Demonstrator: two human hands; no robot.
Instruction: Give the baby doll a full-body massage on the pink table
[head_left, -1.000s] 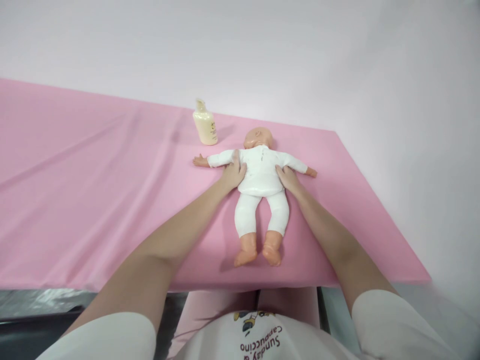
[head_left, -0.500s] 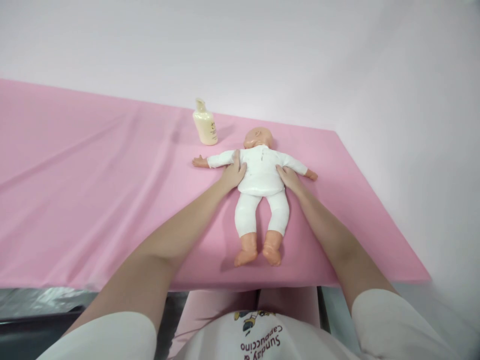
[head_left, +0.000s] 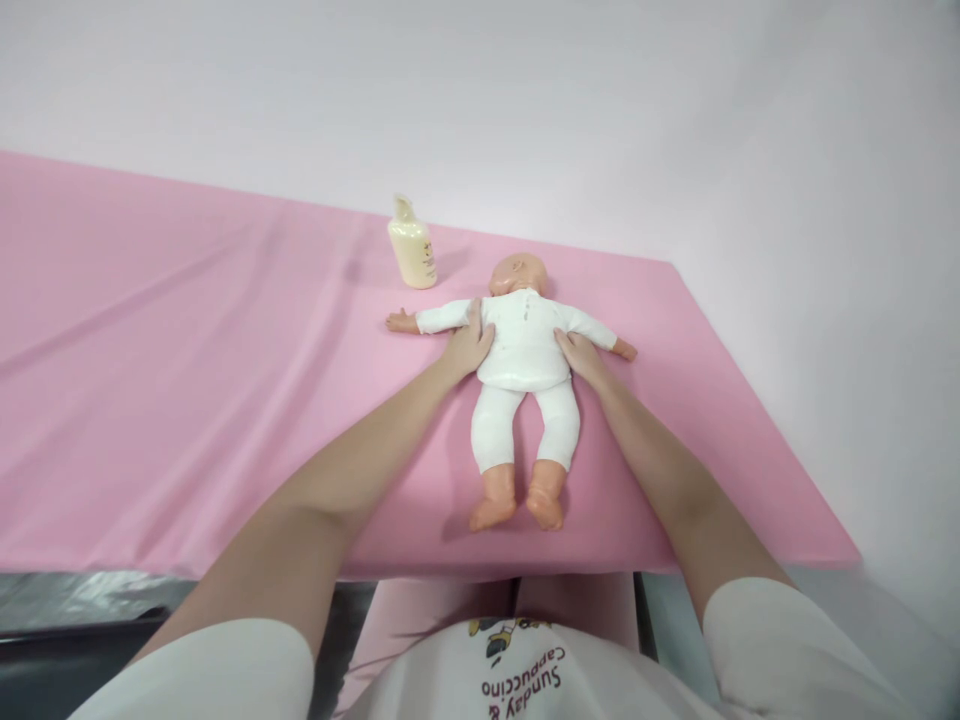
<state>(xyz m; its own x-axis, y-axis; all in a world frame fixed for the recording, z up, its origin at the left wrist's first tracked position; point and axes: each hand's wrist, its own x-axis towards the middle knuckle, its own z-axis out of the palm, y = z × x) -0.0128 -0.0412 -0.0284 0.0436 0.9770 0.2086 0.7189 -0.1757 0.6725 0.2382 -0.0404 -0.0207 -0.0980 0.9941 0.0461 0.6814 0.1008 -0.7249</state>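
Note:
A baby doll (head_left: 524,345) in a white top and white trousers lies on its back, arms spread and bare feet toward me. My left hand (head_left: 468,343) grips the doll's side under its arm, thumb on the chest and one finger up over the sleeve. On the other side, my right hand (head_left: 580,350) holds the torso below the armpit, its thumb on the top. Most fingers of both hands are hidden beside or behind the doll's body.
A pink cloth (head_left: 187,380) covers the table, with wrinkles on the left. Beyond the doll's outstretched arm stands a cream pump bottle (head_left: 414,258). A white wall (head_left: 480,110) rises behind the table, and its front edge runs close to my lap.
Both hands stay at the doll's sides, and the doll keeps its pose. The whole view has shifted only very slightly.

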